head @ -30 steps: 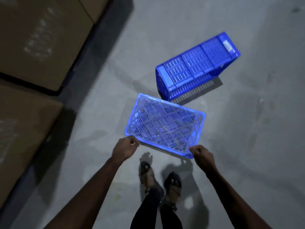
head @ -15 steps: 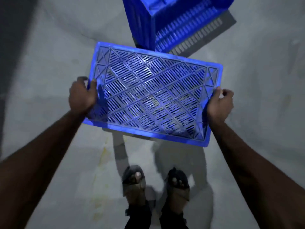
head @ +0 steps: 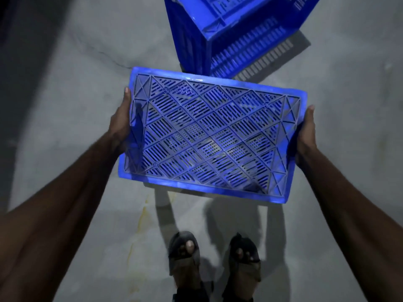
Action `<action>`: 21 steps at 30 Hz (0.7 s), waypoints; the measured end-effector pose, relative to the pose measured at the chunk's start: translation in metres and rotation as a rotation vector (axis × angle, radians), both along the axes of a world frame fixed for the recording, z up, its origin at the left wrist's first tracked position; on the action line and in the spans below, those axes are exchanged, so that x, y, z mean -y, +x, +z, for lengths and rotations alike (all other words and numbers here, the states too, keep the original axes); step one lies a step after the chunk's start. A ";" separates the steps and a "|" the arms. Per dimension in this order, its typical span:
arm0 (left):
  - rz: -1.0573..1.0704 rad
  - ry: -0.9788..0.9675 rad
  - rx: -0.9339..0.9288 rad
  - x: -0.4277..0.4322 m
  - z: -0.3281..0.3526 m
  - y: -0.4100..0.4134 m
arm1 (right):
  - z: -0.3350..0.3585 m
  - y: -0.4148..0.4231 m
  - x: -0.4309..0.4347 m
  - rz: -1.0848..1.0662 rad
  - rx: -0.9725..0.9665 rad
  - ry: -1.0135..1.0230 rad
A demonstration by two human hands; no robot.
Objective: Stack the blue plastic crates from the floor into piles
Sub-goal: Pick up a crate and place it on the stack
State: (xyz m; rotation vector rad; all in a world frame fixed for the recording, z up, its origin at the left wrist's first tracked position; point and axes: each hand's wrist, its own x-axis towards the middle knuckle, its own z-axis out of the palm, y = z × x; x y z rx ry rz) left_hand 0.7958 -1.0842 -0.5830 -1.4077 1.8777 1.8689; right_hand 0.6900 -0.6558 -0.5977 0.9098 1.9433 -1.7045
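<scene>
Now the crate (head: 209, 138), a second ago held low by its near rim, is raised clear of the floor (head: 76, 94) with its slatted bottom up, the left hand (head: 121, 125) and right hand (head: 306, 131) each clasping a short end, so stacking onto the second crate (head: 229, 29) just ahead looks next.

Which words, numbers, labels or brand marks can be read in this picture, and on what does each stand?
None can be read.
The held crate shows only a slotted lattice, no lettering.
The crate on the floor shows only ribs and slots; nothing legible.
</scene>
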 end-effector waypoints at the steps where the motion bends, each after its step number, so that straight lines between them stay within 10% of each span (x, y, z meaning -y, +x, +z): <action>1: 0.007 0.041 -0.047 -0.002 0.008 0.002 | 0.012 0.000 0.000 0.008 -0.041 -0.031; 11: 0.292 0.226 -0.432 -0.055 0.070 0.069 | 0.084 0.030 -0.035 -0.199 -0.293 -0.382; 21: 0.549 0.295 -0.322 -0.078 0.032 0.159 | 0.037 0.117 -0.076 -0.437 -0.131 -0.492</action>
